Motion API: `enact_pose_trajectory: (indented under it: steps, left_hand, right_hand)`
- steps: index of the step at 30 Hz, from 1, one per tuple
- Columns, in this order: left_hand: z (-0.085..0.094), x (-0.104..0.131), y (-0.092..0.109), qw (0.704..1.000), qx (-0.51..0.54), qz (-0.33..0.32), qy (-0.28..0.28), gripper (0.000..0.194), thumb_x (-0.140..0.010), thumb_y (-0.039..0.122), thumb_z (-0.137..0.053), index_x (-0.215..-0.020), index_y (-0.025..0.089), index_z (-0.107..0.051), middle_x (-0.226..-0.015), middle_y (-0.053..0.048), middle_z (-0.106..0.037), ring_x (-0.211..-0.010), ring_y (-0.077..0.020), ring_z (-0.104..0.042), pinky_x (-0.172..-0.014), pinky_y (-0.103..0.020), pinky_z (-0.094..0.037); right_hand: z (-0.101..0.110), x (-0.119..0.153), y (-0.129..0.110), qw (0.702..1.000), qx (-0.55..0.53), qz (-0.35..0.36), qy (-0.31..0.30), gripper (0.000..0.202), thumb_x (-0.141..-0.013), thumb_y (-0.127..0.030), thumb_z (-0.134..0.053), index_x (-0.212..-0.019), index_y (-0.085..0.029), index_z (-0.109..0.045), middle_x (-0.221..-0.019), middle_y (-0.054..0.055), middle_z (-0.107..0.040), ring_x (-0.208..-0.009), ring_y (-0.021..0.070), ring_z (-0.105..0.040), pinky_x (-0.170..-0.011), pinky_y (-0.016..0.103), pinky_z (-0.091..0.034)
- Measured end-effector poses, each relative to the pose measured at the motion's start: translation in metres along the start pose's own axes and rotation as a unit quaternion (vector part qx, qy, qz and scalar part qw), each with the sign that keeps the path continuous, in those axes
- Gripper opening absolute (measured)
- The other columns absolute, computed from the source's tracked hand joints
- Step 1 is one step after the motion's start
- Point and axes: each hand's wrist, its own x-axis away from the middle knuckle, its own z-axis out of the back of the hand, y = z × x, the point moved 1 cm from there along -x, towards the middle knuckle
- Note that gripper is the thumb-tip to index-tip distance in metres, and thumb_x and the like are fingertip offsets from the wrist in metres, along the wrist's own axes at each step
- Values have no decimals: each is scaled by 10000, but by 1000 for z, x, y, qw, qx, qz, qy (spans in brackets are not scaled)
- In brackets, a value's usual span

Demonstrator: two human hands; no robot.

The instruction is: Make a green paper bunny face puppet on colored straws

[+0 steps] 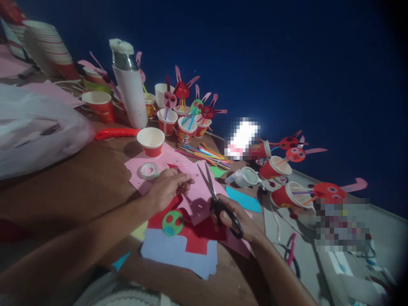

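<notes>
over pink paper point(197, 199), the right hand point(236, 212) grips black-handled scissors point(216, 198), blades parted, the left hand point(167, 187) half curled, contents unclear.

A: Scissors point(216, 199), pink sheet point(199, 195)?
B: Metal blades point(208, 182), smooth plastic handles point(238, 229); sheet's matt paper.
A: Bag point(41, 127), flask collar point(126, 63)?
B: Bag thin crinkled plastic, faint gloss; collar shiny metal.
A: Tabletop point(95, 182)?
B: Smooth, probably wood, light's poor.

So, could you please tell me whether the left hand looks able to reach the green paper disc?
Probably yes: the green paper disc lies close to the left hand, on top of the red paper, and nothing seems to cover it.
</notes>
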Motion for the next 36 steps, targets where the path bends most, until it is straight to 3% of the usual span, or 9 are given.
enact_pose_trajectory:
  steps: [9, 36]
  left_hand:
    - [-2, 0, 1, 1000, -19, -18, -2, 62, -653, 117, -625, -607, 76, -618, -569, -38, -619, -457, -76, -527, -451, -178, -432]
    - [1, -4, 0, 998, -32, -44, 1, 165, -586, 187, -717, -672, 73, -634, -588, -36, -633, -506, -88, -548, -478, -186, -445]
  right_hand:
    - [-7, -6, 10, 1000, -21, -19, -13, 436, -820, -578, -521, -936, -160, -489, -621, -21, -512, -520, 107, -494, -495, 217, -365]
    - [-17, -2, 9, 991, -118, -67, 4, 416, -784, -557, -594, -922, -174, -507, -658, -19, -501, -549, 88, -437, -481, 192, -343]
